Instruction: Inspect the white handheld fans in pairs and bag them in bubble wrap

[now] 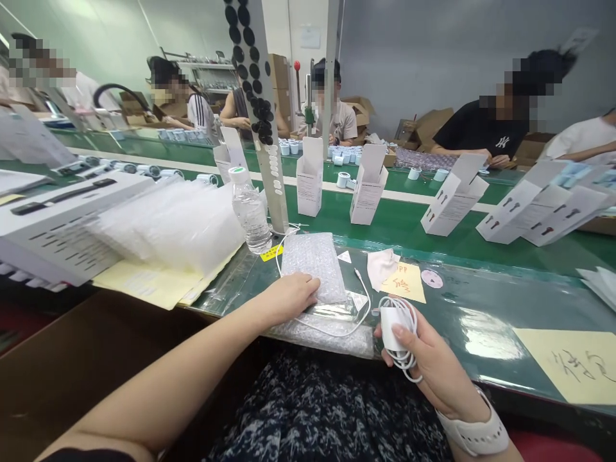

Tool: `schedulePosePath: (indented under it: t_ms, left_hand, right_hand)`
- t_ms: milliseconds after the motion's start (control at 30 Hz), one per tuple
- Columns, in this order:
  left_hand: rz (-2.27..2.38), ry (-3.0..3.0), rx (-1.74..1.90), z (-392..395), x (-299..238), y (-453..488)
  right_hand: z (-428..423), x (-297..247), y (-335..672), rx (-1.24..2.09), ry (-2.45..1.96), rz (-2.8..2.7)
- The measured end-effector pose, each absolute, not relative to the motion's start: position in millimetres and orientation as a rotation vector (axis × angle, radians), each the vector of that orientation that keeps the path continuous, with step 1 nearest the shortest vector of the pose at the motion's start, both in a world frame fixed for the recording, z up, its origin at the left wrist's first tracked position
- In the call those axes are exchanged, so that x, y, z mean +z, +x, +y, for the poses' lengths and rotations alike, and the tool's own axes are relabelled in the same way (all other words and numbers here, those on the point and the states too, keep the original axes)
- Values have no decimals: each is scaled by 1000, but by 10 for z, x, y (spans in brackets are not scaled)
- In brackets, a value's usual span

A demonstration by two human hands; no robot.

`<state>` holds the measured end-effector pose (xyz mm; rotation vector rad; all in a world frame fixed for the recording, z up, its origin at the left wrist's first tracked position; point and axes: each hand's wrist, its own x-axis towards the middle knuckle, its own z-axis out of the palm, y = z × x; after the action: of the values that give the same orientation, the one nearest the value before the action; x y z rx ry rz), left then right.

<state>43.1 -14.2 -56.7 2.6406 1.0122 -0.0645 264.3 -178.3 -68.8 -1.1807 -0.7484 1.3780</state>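
– Dark flowered cloth (308, 410) over the lap is nearest, right under the table edge. What do the hands do?

– Her right hand (433, 366), with a white watch (476, 433) on the wrist, is closed around a white charger (392, 324). The thumb presses on its front. Part of the cable (409, 367) hangs coiled in the same hand, just above the near edge of the table (481, 308).

– And the other one?

– The left hand (289, 296) lies flat, with loose fingers, on the near corner of a bubble bag (312, 260). It grips nothing. A loose length of cable curves beside this bag and over a second bubble sheet (332, 333) at the table edge.

– How is the surface?

– Green, under shiny clear film. A small yellow note (404, 285) and a white cloth (382, 266) lie behind the charger, and a big yellow paper (572, 366) lies to the right. On the left stand a water bottle (249, 212) and a pile of clear bags (178, 224).

– What is further in the room?

– A green belt (409, 224) carries open white boxes (308, 179), and other people sit on its far side.

– Where is free space?

– Between the charger and the big paper the table is bare. Left of the lap a brown box (72, 359) closes the side.
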Motion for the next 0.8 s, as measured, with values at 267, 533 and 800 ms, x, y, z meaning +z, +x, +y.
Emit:
schedulePosePath:
  t_ms: [267,533,800]
  left_hand:
    - [1109,2541,18,-212,-213,537]
    - [793,1670,416,-885,-170,905]
    - [689,2700,637,-1366,-238,885]
  right_hand:
    - [-1926,-675,2604,1276,-1197,-839]
    - [-2053,-638,2314,790,-1269,-1368]
    - [-2059,-813,2309,709,-1394,-1478]
